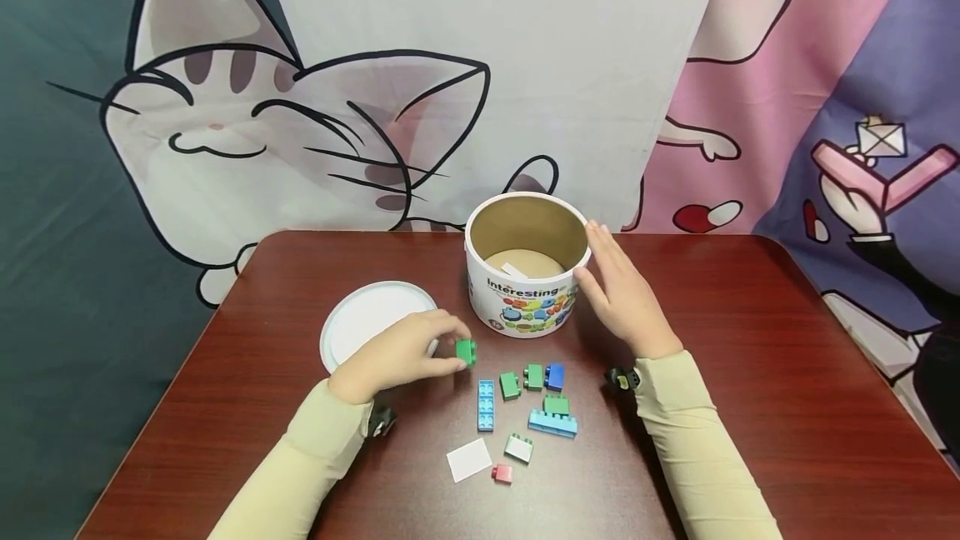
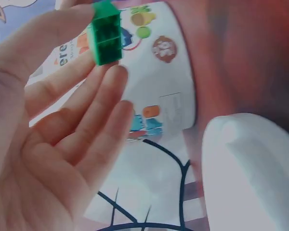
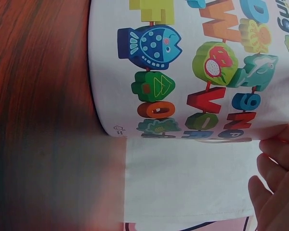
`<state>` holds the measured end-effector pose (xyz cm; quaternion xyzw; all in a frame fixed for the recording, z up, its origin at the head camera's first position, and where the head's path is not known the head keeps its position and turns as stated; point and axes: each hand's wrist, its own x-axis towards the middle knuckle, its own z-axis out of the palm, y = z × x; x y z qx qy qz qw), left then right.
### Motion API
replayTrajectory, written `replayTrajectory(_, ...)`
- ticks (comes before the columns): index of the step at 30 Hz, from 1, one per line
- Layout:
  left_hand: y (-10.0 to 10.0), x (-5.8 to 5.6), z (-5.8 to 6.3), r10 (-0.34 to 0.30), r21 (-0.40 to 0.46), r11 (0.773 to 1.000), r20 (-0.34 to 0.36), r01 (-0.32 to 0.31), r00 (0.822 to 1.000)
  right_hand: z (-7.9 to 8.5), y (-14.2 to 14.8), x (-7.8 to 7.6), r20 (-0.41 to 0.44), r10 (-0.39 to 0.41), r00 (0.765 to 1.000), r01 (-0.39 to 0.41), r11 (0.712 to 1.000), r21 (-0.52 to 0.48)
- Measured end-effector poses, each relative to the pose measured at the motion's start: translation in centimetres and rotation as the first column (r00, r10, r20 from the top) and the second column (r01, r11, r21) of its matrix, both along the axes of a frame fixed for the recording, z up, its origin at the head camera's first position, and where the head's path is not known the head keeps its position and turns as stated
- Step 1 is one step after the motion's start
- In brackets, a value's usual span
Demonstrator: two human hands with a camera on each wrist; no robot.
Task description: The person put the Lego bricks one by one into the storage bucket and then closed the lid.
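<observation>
Between thumb and fingertips my left hand (image 1: 405,350) pinches a green building block (image 1: 466,352), its hollow underside showing in the left wrist view (image 2: 107,41). The hand is just in front of a round white tub (image 1: 525,307) printed with coloured pictures and the word "Interesting". My right hand (image 1: 624,298) rests against the tub's right side at the rim, fingers extended. Inside the tub a small white piece (image 1: 513,271) lies on the bottom. A round white lid (image 1: 367,317) lies on the table to the tub's left, partly behind my left hand.
On the brown table (image 1: 750,407), in front of the tub, lie green blocks (image 1: 510,386), a blue block (image 1: 554,377), light blue long blocks (image 1: 486,405), a white block (image 1: 519,448), a red block (image 1: 502,473) and a white card (image 1: 469,460). A cartoon cloth hangs behind.
</observation>
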<state>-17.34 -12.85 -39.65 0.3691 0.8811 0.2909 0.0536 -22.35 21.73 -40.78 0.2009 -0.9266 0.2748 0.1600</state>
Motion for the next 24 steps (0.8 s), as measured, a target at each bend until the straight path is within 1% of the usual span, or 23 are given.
replayTrajectory(4,0.3,-0.9,0.7,0.064,0.1,0.993,-0.023,-0.061,0.998,-0.1,0.0,0.0,-0.003,-0.005,1.0,0.005,1.0,0.001)
replayTrajectory(7,0.6,-1.7,1.4,0.107,0.19,0.977,-0.055,-0.095,0.993,-0.1,-0.1,0.0,-0.011,-0.007,1.0,0.007,1.0,-0.001)
replayTrajectory(9,0.8,-2.2,2.0,0.137,0.234,0.965,-0.084,-0.114,0.987,-0.2,-0.1,0.0,-0.018,-0.003,1.0,0.003,1.0,-0.003)
replayTrajectory(15,1.9,-3.5,3.5,0.203,0.331,0.934,-0.175,-0.136,0.964,-0.2,0.1,0.0,-0.034,0.007,0.999,-0.007,1.0,0.003)
replayTrajectory(19,2.9,-4.4,4.6,0.236,0.348,0.925,-0.206,-0.154,0.95,-0.2,0.1,-0.1,-0.05,0.014,0.999,-0.013,1.0,0.023)
replayTrajectory(21,3.4,-4.8,5.1,0.248,0.337,0.926,-0.208,-0.169,0.946,-0.3,0.1,-0.2,-0.055,0.019,0.998,-0.017,0.999,0.031)
replayTrajectory(24,4.2,-5.5,5.7,0.258,0.307,0.932,-0.194,-0.191,0.946,-0.2,0.1,-0.2,-0.056,0.02,0.998,-0.018,0.999,0.036)
